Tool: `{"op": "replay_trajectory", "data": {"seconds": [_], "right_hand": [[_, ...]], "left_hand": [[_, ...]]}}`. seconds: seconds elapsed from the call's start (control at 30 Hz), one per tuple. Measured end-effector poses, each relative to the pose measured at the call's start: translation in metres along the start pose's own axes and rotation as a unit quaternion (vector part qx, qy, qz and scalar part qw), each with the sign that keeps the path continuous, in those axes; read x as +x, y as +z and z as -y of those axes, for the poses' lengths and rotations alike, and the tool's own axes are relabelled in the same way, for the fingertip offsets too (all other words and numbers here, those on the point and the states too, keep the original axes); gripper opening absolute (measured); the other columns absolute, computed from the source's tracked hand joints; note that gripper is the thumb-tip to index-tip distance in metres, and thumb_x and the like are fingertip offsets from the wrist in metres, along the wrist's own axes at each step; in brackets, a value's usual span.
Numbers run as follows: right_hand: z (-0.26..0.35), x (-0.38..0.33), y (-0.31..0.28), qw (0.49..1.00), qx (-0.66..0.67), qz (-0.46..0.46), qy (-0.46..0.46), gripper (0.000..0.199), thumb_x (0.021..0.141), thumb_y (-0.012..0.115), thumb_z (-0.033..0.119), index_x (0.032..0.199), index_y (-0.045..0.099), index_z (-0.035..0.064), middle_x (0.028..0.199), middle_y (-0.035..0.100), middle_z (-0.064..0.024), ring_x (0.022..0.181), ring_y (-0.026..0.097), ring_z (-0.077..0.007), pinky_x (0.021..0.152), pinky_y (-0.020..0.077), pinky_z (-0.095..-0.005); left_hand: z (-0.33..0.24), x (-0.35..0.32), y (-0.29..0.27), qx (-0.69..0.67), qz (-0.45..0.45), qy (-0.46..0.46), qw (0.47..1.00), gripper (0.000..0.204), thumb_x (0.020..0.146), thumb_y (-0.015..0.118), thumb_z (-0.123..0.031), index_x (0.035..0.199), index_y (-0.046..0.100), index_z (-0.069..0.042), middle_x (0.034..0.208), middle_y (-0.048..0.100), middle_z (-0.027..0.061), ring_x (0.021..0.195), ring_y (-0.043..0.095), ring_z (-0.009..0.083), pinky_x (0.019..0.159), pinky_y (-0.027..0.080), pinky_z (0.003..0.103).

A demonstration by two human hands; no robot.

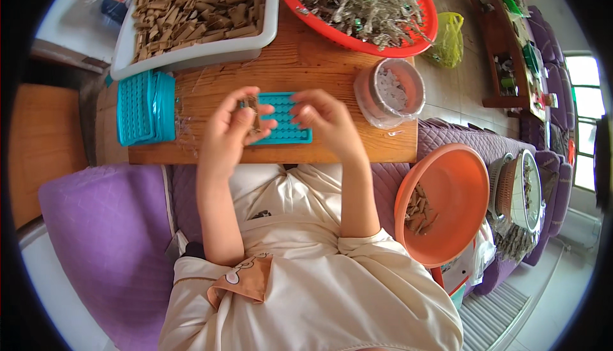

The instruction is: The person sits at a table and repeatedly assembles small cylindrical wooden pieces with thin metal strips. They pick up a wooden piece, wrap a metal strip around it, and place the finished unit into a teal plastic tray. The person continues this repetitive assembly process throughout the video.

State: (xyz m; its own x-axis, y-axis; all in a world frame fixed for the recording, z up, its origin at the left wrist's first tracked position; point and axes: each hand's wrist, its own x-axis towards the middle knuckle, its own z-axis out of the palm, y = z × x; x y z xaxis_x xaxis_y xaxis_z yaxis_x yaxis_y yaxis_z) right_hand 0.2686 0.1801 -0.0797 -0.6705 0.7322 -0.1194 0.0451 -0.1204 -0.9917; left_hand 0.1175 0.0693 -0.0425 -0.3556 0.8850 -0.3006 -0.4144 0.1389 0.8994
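My left hand (234, 123) is closed around a small brown cardboard piece (254, 110), held upright over the left end of a teal plastic tray (284, 135). Rows of small moulded bumps or pockets cover the tray, which lies flat near the table's front edge. Over its right end, my right hand (329, 121) has its fingers curled and the thumb close to the fingertips. Whatever those fingertips pinch, if anything, is too small to tell. The hands are a short gap apart.
On the wooden table (313, 73) stand a white tub (270, 16) of brown cardboard pieces, a red basket (429, 22) of silvery strips, a bag-lined bucket (378, 120) with whitish bits, and stacked teal trays (145, 112). An orange basin (456, 204) with brown pieces sits right, on the purple sofa (102, 223).
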Motion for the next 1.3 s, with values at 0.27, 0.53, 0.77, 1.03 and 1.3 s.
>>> {"op": "replay_trajectory", "data": {"seconds": [0.27, 0.53, 0.77, 1.03, 1.3], "right_hand": [[-0.016, 0.018, 0.01, 0.94, -0.308, -0.099, -0.109, 0.014, 0.074, 0.058, 0.003, 0.087, 0.058, -0.001, 0.077, 0.06, -0.0143, 0.068, 0.06, -0.0258, 0.061, 0.0474, -0.0314], [-0.036, 0.044, 0.058, 0.884, -0.419, -0.027, -0.206, 0.016, 0.072, 0.062, 0.007, 0.086, 0.056, 0.0032, 0.078, 0.06, -0.0121, 0.073, 0.059, -0.0261, 0.06, 0.0478, -0.035], [-0.043, 0.049, 0.065, 0.837, -0.483, 0.026, -0.257, 0.014, 0.072, 0.059, 0.005, 0.085, 0.053, 0.0047, 0.076, 0.059, -0.0097, 0.071, 0.057, -0.026, 0.06, 0.0476, -0.0355], [-0.001, 0.025, 0.077, 0.914, -0.2, -0.078, -0.343, 0.029, 0.065, 0.063, -0.005, 0.092, 0.055, 0.004, 0.074, 0.057, -0.0076, 0.065, 0.054, -0.0242, 0.058, 0.0457, -0.032], [-0.006, 0.024, 0.075, 0.907, -0.232, 0.024, -0.351, 0.018, 0.068, 0.061, -0.003, 0.084, 0.057, 0.0051, 0.074, 0.059, -0.0089, 0.066, 0.057, -0.0245, 0.056, 0.0468, -0.0315]], "left_hand": [[-0.007, -0.018, -0.069, -0.011, -0.018, 0.025, 0.999, 0.031, 0.089, 0.045, -0.013, 0.119, 0.043, -0.004, 0.106, 0.056, 0.0149, 0.094, 0.059, 0.0225, 0.078, 0.05, 0.03], [-0.002, -0.016, -0.064, -0.002, -0.025, 0.013, 1.0, 0.032, 0.09, 0.045, -0.016, 0.119, 0.043, -0.003, 0.106, 0.056, 0.015, 0.092, 0.06, 0.0222, 0.076, 0.05, 0.029], [0.002, -0.013, -0.064, -0.041, -0.017, 0.009, 0.999, 0.041, 0.085, 0.055, -0.019, 0.119, 0.042, -0.001, 0.104, 0.057, 0.0144, 0.089, 0.061, 0.022, 0.072, 0.053, 0.028], [0.004, -0.012, -0.055, -0.033, -0.023, -0.01, 0.999, 0.038, 0.083, 0.057, -0.017, 0.116, 0.046, -0.001, 0.097, 0.059, 0.0097, 0.085, 0.061, 0.0181, 0.07, 0.054, 0.028], [0.023, -0.006, -0.05, -0.028, -0.045, -0.01, 0.999, 0.028, 0.088, 0.046, -0.011, 0.114, 0.049, -0.003, 0.095, 0.06, 0.0054, 0.081, 0.06, 0.012, 0.07, 0.052, 0.026]]}}
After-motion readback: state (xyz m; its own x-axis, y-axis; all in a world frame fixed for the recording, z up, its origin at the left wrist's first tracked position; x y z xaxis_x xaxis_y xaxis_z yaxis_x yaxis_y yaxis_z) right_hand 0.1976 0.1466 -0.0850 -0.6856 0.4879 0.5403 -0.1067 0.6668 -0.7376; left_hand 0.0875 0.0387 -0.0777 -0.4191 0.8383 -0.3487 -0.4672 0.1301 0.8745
